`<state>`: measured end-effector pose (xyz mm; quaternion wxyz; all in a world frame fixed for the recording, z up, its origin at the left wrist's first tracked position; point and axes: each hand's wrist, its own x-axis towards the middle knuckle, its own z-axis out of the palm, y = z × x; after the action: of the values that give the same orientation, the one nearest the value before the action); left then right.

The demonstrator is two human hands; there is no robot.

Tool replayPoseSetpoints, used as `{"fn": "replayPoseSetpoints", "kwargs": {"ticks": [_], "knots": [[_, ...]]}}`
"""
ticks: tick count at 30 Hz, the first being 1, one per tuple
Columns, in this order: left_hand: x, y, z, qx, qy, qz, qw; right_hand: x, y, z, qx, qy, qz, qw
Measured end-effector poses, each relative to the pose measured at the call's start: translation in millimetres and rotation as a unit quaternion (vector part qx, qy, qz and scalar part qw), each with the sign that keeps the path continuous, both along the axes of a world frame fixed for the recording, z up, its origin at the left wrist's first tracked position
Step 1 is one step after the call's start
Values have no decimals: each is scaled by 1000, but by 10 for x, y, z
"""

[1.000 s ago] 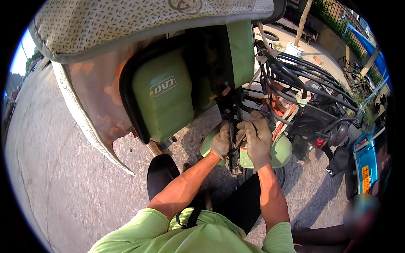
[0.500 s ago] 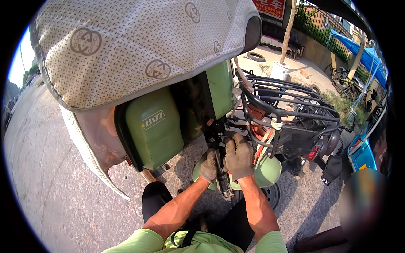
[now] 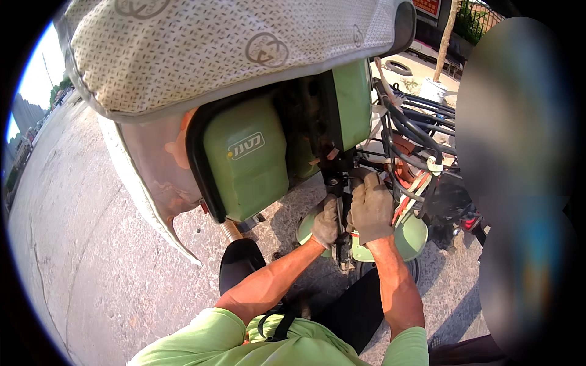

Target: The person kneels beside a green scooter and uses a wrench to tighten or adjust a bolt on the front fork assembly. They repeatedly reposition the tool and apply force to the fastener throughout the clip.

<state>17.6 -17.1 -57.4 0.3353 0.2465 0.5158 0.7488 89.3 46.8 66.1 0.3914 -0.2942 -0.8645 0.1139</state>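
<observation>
In front of me stands a green vehicle point(image 3: 247, 174), its front opened up around a dark metal steering column point(image 3: 334, 182). My left hand point(image 3: 326, 221), in a brownish-grey work glove, is closed at the lower part of the column, along a dark rod-like piece. Just right of it and slightly higher, my right hand point(image 3: 372, 207), gloved alike, has its fingers curled in against the column. What lies inside the right fingers is hidden. Below and beside both hands shows a light green mudguard point(image 3: 412, 235) over a wheel.
A pale patterned cover point(image 3: 213, 67) overhangs the vehicle's top. Close on the right is a black tubular rack point(image 3: 421, 116) with red and white straps. A large blurred shape point(image 3: 519, 158) hides the far right. Behind lie a loose tyre point(image 3: 398, 68) and a white bucket point(image 3: 433, 91).
The view has shifted, so the vehicle and my hands sit farther right in it. Both hands keep their places at the column. The blurred shape at right has grown, covering much of the rack.
</observation>
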Motion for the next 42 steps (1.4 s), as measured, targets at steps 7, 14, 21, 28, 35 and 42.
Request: {"fn": "replayPoseSetpoints", "kwargs": {"ticks": [7, 14, 21, 28, 35, 42], "knots": [[172, 632, -782, 84, 451, 171, 872, 180, 58, 88, -116, 55, 39, 991], [168, 302, -150, 41, 61, -20, 997, 219, 388, -103, 247, -380, -65, 889], [81, 132, 125, 49, 16, -118, 992, 156, 303, -87, -379, 142, 119, 907], [95, 220, -39, 27, 42, -111, 993, 106, 128, 18, -391, 162, 92, 901], [82, 101, 106, 28, 58, -105, 992, 255, 263, -68, -344, 89, 120, 927], [108, 120, 75, 28, 82, -91, 992, 232, 94, -15, -314, 63, 99, 942]]}}
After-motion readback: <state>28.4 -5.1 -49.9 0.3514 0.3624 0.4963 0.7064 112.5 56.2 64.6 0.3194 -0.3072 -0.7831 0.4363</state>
